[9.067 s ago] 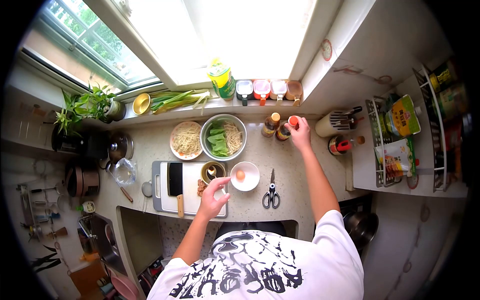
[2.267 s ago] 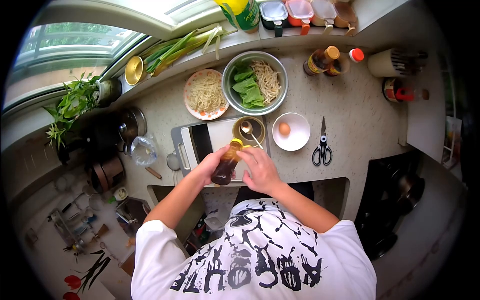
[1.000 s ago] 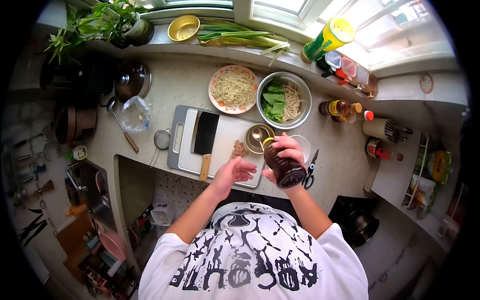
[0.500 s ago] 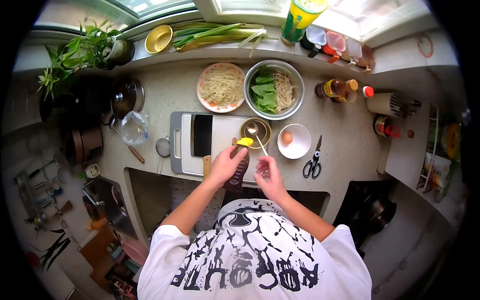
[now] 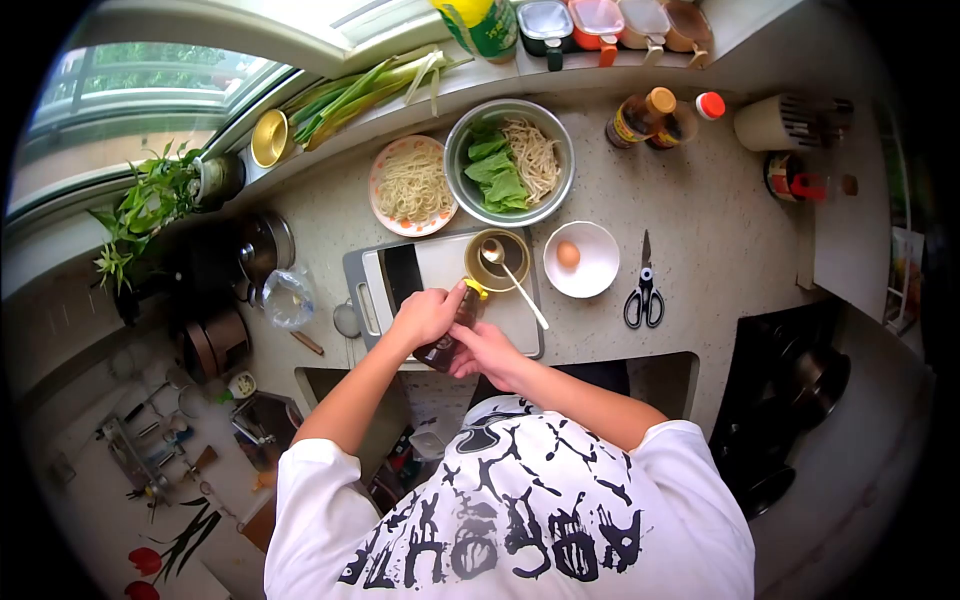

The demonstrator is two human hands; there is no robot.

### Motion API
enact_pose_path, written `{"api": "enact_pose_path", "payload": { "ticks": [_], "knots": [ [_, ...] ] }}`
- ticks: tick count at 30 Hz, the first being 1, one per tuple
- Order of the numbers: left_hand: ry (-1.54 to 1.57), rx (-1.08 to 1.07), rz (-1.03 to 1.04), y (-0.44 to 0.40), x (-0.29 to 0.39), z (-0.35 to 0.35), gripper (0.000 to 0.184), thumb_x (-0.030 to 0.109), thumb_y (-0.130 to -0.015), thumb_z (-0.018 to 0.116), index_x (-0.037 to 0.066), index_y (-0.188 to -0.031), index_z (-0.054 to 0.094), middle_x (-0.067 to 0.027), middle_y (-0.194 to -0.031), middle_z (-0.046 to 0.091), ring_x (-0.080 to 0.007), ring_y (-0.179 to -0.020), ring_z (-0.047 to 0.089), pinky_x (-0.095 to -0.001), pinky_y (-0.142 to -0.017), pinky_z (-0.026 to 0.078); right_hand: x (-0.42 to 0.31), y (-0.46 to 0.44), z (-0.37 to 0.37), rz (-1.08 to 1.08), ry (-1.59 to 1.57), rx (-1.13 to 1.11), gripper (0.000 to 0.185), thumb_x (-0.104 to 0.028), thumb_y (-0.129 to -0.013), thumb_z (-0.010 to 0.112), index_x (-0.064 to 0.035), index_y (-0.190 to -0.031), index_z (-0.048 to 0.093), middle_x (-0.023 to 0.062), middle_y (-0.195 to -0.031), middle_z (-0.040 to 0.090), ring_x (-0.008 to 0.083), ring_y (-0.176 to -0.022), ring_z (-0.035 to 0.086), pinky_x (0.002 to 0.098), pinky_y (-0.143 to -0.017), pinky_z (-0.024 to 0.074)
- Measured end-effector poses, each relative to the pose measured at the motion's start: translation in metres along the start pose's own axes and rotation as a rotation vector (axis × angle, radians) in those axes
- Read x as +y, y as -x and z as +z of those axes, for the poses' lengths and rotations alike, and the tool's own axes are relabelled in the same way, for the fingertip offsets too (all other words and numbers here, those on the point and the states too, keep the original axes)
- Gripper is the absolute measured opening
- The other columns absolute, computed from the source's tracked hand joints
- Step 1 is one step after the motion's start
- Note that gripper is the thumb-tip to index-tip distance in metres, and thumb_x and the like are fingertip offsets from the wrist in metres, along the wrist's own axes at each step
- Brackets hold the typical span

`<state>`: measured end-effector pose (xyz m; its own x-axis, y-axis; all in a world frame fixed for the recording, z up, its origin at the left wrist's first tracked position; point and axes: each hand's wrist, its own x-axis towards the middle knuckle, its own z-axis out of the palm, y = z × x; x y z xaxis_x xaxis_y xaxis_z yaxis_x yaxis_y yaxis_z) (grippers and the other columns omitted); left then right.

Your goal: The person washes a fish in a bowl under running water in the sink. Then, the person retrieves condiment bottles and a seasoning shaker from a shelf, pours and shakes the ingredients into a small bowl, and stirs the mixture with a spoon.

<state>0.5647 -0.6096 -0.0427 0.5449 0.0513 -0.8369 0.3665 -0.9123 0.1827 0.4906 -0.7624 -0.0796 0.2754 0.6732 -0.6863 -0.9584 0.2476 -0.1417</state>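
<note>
A dark sauce bottle [image 5: 437, 352] with a yellow cap [image 5: 477, 289] is held low over the near edge of the cutting board [image 5: 440, 257]. My left hand [image 5: 428, 317] is closed around its upper part near the cap. Lower down, my right hand [image 5: 488, 352] grips the bottle's body, its fingers partly hidden. Just beyond the cap stands a small gold-coloured bowl [image 5: 470, 262]. A spoon [image 5: 518, 286] lies in that bowl, its white handle slanting out over the board. Partly covered by my left arm, a cleaver [image 5: 403, 271] rests on the board.
Behind are a plate of noodles [image 5: 412, 186] and a metal bowl [image 5: 567, 165] of greens and sprouts. A white bowl with an egg [image 5: 568, 254] and scissors [image 5: 645, 290] lie right. Sauce bottles [image 5: 640, 117] stand at back right; a strainer [image 5: 346, 319] lies left.
My right hand has left the spoon's handle and moved left onto the sauce bottle. The bottle has come slightly left and tilts more. The camera view has turned.
</note>
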Motion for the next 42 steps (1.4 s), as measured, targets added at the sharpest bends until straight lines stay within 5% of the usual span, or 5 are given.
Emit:
{"api": "enact_pose_path", "payload": {
  "ticks": [14, 42],
  "knots": [
    [-0.133, -0.079, 0.0, -0.022, 0.012, -0.001, 0.072, 0.059, -0.105, 0.04, -0.004, -0.099, 0.075, -0.0313, -0.095, 0.071, -0.0465, -0.097, 0.069, -0.0493, -0.091, 0.052, -0.004, -0.005, -0.002, -0.004, -0.095, 0.06, 0.033, -0.039, -0.1, 0.061, -0.0064, -0.104, 0.062, 0.0066, -0.081, 0.069, 0.0154, -0.064, 0.066, 0.0268, -0.05, 0.0456],
    [-0.12, -0.098, -0.008, -0.033, 0.009, 0.003, 0.073, 0.058, -0.106, 0.04, -0.006, -0.094, 0.075, -0.0316, -0.09, 0.07, -0.0456, -0.091, 0.069, -0.048, -0.088, 0.052, -0.002, -0.014, -0.009, -0.02, -0.154, 0.068, 0.033, -0.038, -0.101, 0.061, -0.0057, -0.103, 0.059, 0.0083, -0.078, 0.067, 0.0153, -0.059, 0.063, 0.0269, -0.051, 0.0476]
  ]
}}
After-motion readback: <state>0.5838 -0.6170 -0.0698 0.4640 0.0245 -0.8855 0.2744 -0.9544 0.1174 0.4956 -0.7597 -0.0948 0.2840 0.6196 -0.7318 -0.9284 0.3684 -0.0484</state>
